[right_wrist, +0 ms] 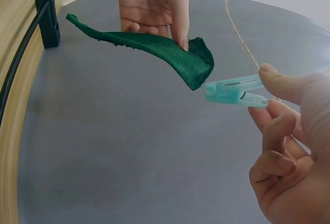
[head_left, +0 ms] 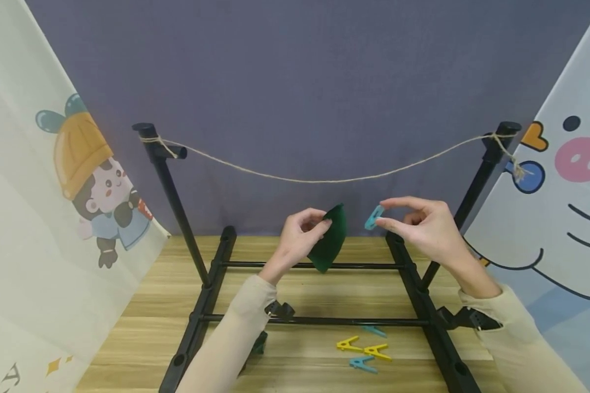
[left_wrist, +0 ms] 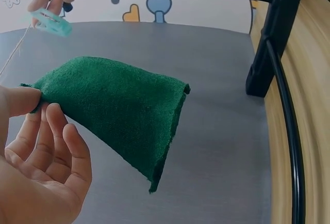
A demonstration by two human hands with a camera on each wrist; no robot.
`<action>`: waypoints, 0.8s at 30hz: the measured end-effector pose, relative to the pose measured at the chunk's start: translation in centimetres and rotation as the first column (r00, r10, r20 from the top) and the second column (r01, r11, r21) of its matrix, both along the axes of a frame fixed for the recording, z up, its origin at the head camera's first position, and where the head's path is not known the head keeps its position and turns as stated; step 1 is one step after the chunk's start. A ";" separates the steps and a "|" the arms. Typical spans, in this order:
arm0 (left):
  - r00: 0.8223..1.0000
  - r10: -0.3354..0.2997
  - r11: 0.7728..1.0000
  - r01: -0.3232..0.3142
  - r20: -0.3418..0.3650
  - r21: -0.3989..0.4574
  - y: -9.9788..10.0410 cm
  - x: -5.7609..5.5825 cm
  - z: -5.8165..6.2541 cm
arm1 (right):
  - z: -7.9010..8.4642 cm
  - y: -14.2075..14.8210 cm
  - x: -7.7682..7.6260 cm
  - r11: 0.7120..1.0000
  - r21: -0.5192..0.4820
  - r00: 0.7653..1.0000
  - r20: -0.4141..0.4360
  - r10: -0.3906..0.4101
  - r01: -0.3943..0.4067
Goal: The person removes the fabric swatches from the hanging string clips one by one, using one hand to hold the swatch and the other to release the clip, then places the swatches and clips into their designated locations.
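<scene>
My left hand [head_left: 302,234] pinches a small dark green cloth [head_left: 330,243] near its upper edge, between thumb and fingers. The cloth [left_wrist: 113,105] hangs bent from that grip in the left wrist view. To its right, my right hand [head_left: 425,226] pinches a blue clothespin [head_left: 373,217] by its handle ends with thumb and finger. In the right wrist view the tip of the clothespin [right_wrist: 234,92] points at the cloth [right_wrist: 191,61], close to its corner. Above both hands a thin twine line [head_left: 319,180] sags between two posts, bare along its length.
A black frame with a left post [head_left: 177,210] and a right post [head_left: 474,191] stands on the wooden table [head_left: 147,333]. Several yellow and blue clothespins [head_left: 361,363] lie near the front. Another dark green piece [head_left: 259,344] lies partly behind my left sleeve.
</scene>
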State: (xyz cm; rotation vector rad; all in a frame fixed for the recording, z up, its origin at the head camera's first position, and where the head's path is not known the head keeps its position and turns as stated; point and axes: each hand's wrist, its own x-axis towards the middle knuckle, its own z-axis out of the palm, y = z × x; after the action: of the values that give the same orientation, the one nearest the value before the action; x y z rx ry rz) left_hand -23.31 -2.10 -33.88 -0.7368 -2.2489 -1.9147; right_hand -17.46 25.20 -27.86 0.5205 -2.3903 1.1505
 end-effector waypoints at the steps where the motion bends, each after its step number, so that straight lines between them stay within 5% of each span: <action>1: 1.000 -0.001 1.000 0.001 -0.005 -0.001 -0.1 0.0 -0.1 | -0.1 0.0 0.0 1.000 -0.003 1.000 0.002 0.005 -0.005; 24: 0.995 0.089 0.993 -0.092 0.036 0.079 -2.7 0.7 -2.3 | -1.8 0.6 1.3 0.999 0.052 0.995 0.097 -0.007 0.002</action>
State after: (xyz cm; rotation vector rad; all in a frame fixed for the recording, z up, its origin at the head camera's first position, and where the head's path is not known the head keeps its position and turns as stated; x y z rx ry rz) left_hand -22.62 -4.78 -36.22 -0.5874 -2.1685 -1.9755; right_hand -16.20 25.80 -29.65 0.4860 -2.5088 1.1396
